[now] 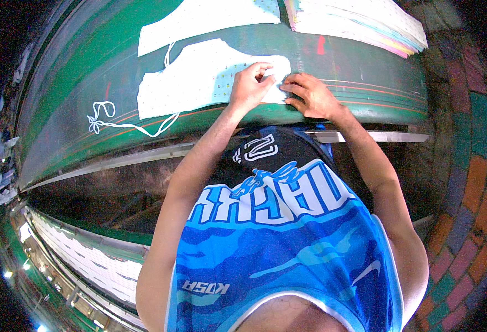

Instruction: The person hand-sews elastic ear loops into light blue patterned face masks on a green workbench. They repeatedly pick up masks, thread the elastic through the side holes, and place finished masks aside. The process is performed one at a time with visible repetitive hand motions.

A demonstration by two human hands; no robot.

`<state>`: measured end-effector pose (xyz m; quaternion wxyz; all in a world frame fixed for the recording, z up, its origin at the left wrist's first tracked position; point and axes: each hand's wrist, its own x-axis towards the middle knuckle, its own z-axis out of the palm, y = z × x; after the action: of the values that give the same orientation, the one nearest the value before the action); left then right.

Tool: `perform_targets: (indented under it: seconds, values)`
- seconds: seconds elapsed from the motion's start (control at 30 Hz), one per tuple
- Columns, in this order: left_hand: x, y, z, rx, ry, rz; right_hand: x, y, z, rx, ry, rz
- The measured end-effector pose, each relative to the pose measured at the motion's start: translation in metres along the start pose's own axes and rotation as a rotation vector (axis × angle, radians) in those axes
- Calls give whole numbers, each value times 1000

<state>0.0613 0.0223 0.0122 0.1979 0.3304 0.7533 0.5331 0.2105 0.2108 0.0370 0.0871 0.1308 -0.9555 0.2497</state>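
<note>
On the green bench (88,83), we pinch the white dotted fabric piece (199,77) at its near right corner: left hand (250,84) and right hand (310,95) close together, fingertips pressing; keep edges aligned.

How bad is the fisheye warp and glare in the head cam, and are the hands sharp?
Head view: strong fisheye, so the green table edge bows and the corners go black. The left hand and right hand on the white cloth piece are fairly sharp and evenly lit. Small bright light spots sit at the lower-left rim; detail smears toward the edges.
</note>
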Motion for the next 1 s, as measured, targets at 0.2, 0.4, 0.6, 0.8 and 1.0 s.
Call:
perform_targets:
  seconds: [0.2,0.4,0.6,0.8,1.0]
  values:
    - [-10,11,3,-51,79,160,7,3,11,111,116,225]
    - [-14,4,1,-119,282,189,28,-3,13,361,207,471]
    - [-19,-7,10,-168,221,168,34,3,11,334,227,419]
    - [-15,-4,3,-376,293,139,53,11,12,126,253,251]
    - [-19,-2,2,-319,311,110,59,28,12,-70,254,176]
